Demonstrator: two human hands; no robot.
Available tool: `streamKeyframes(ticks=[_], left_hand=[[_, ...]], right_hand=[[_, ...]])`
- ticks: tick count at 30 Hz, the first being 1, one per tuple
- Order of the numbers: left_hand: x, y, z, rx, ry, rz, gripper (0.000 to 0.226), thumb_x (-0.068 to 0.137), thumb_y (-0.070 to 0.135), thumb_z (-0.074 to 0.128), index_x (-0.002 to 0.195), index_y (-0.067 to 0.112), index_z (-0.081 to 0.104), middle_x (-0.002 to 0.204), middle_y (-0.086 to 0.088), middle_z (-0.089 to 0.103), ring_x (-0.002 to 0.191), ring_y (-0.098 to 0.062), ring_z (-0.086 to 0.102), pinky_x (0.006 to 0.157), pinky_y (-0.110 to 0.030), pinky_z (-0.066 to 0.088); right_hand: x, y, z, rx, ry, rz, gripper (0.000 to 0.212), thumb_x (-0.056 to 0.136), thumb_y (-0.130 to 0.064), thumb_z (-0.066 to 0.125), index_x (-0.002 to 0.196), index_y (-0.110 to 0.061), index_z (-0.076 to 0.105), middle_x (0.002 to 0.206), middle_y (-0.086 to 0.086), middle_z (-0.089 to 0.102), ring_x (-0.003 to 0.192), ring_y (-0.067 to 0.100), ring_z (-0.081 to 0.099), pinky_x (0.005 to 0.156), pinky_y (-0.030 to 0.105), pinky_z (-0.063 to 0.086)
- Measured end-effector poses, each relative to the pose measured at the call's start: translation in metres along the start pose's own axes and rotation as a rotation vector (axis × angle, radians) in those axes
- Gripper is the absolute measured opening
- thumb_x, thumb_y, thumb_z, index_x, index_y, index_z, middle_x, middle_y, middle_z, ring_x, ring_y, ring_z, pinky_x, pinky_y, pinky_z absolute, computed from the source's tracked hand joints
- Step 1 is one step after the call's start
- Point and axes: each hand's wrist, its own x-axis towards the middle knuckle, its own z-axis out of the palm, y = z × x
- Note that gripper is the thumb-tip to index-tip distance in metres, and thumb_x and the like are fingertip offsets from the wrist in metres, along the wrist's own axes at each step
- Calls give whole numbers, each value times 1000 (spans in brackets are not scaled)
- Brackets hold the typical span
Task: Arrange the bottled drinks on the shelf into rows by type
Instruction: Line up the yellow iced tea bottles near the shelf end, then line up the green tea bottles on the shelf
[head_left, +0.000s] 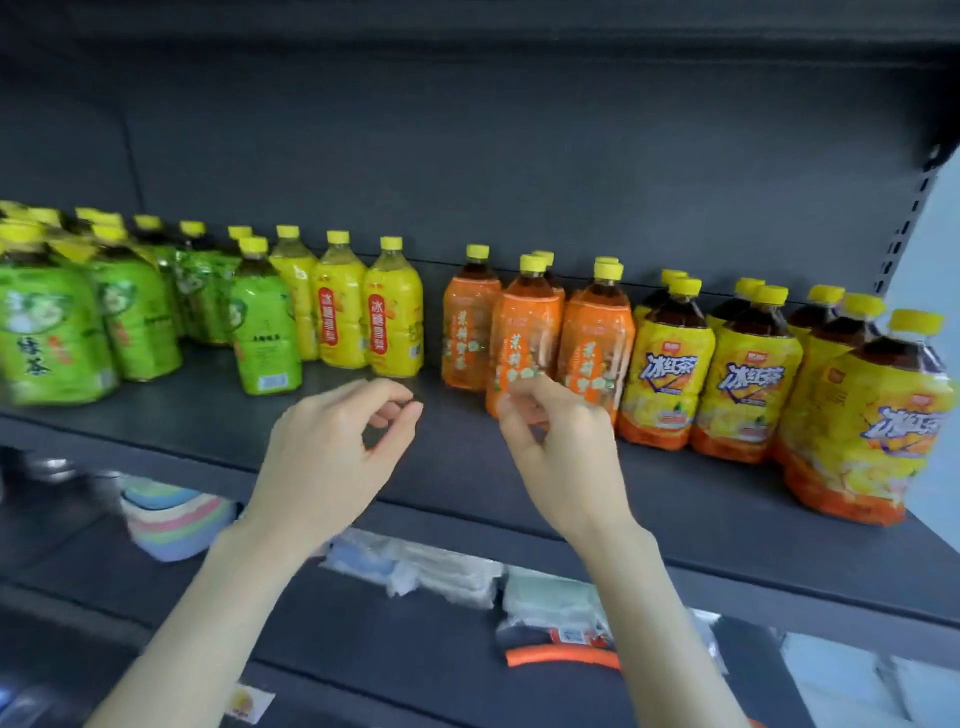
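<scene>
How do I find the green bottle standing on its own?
Look along the dark shelf of drinks, left of the person's left hand. Just left of the yellow-labelled bottles stands the green bottle. It alone is green beside yellow ones, and sits nearer the front edge.

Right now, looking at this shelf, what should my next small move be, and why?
Probably reach the left hand to the leftmost orange bottle and pull it forward, level with the front orange bottle. It sits farther back than that one, and the hand is free and close.
</scene>
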Motion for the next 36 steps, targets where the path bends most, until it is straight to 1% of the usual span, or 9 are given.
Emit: streamKeyframes(ticks=[8,16,20,23,26,28,30,33,36], left_hand=[[-64,-137,-106,-58,-15,-157,34,81,43,51,90,16,69,78,15,67,76,1,62,65,-28,49],[-42,-239,-151,-131,67,-238,30,82,41,57,100,20,69,87,16,68,83,3,63,76,-25,50],[-32,-299,-151,-112,112,-250,40,82,49,51,107,20,66,96,10,65,92,-6,62,82,-28,50],[-23,-344,-146,-44,206,-305,48,82,45,59,118,14,57,113,-1,57,109,-17,52,92,-31,42],[-12,-391,-136,-50,264,-470,78,74,51,68,134,10,38,133,-10,38,124,-22,36,101,-37,33],[-5,-416,-130,-148,248,-572,96,69,61,67,142,15,25,142,-5,25,133,-22,28,108,-41,28],[1,-433,-123,-262,202,-633,104,67,58,73,145,18,17,144,-3,21,136,-20,25,111,-40,26],[9,-455,-118,-293,170,-616,109,61,59,75,144,18,19,140,-4,29,134,-19,27,110,-42,28],[17,-471,-117,-311,139,-630,112,51,62,74,141,14,27,136,-4,37,130,-19,29,107,-41,28]], right_hand=[[-30,-106,144,93,-36,31,20,92,-28,58,101,-14,68,95,2,70,86,21,68,72,46,54],[20,-170,237,146,-51,-7,18,93,-25,60,103,-13,69,101,0,70,92,18,67,78,44,54],[49,-178,291,128,-36,-26,21,93,-26,60,106,-12,69,104,1,69,91,20,65,77,43,54],[71,-177,327,101,-50,-16,25,94,-30,58,110,-13,68,108,1,66,91,20,63,78,42,54],[92,-171,359,43,-34,30,30,93,-33,59,114,-13,65,117,2,63,110,21,56,88,31,44],[103,-166,377,3,-24,79,36,91,-35,61,120,-13,62,128,4,57,123,24,46,95,31,36],[111,-163,390,-31,36,125,45,89,-35,65,126,-10,58,136,10,49,127,30,39,103,36,32],[120,-162,405,-70,169,161,61,83,-31,73,132,-3,50,136,19,41,125,38,35,102,36,28],[131,-159,413,-64,287,246,86,79,-30,78,145,0,31,146,25,27,135,40,25,111,41,21]])
